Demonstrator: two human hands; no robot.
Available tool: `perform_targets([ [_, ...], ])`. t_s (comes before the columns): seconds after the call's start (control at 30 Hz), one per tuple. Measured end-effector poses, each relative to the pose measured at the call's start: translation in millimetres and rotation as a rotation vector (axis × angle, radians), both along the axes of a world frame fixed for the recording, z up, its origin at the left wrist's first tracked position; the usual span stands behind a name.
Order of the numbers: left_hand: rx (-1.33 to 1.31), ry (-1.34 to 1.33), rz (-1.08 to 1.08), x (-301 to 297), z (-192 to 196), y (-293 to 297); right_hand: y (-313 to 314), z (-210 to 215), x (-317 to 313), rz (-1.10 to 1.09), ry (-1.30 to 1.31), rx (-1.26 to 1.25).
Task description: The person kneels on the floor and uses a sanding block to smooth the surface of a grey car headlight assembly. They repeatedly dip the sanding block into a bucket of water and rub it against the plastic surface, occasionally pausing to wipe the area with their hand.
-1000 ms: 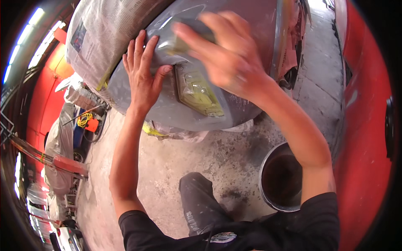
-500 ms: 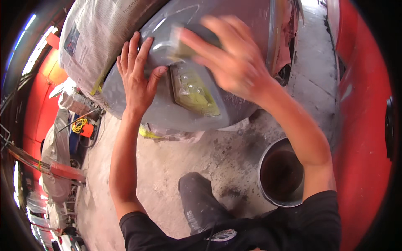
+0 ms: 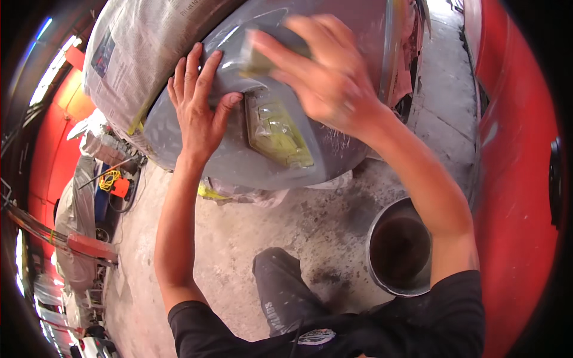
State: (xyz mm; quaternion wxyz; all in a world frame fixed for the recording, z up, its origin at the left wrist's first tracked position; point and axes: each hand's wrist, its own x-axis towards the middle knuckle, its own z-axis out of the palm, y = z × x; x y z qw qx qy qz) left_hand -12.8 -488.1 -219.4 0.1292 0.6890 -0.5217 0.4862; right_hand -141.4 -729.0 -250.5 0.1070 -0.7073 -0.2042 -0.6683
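Observation:
A wet, grey-primed car body panel [image 3: 224, 158] curves across the upper middle. My left hand [image 3: 198, 107] lies flat on it with fingers spread, left of a recessed opening [image 3: 277, 131] lined with yellowish masking. Above that opening, my right hand [image 3: 334, 80] grips a sanding block [image 3: 258, 63] and presses it to the panel. Motion blurs this hand, and its palm and fingers cover much of the block. Newspaper [image 3: 140, 53] masks the car at the upper left, beside my left fingertips.
A round bucket [image 3: 401, 247] of dark liquid stands on the concrete floor [image 3: 230, 238] below my right forearm. A red surface [image 3: 519, 197] rises along the right side. Several stored items, with a coiled yellow cord [image 3: 110, 180] among them, line the left.
My right hand and the sanding block have shifted slightly up and left on the panel. My left hand stays about where it was, flat on the surface.

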Motion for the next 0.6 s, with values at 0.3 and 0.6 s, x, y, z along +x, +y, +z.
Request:
perform_targets([
  [0.3, -0.013, 0.017, -0.009, 2, -4, 2, -9, -18, -3, 0.004, -0.008, -0.026],
  [0.6, -0.019, 0.023, 0.014, -2, -7, -1, -23, -30, -18, 0.030, 0.016, -0.029],
])
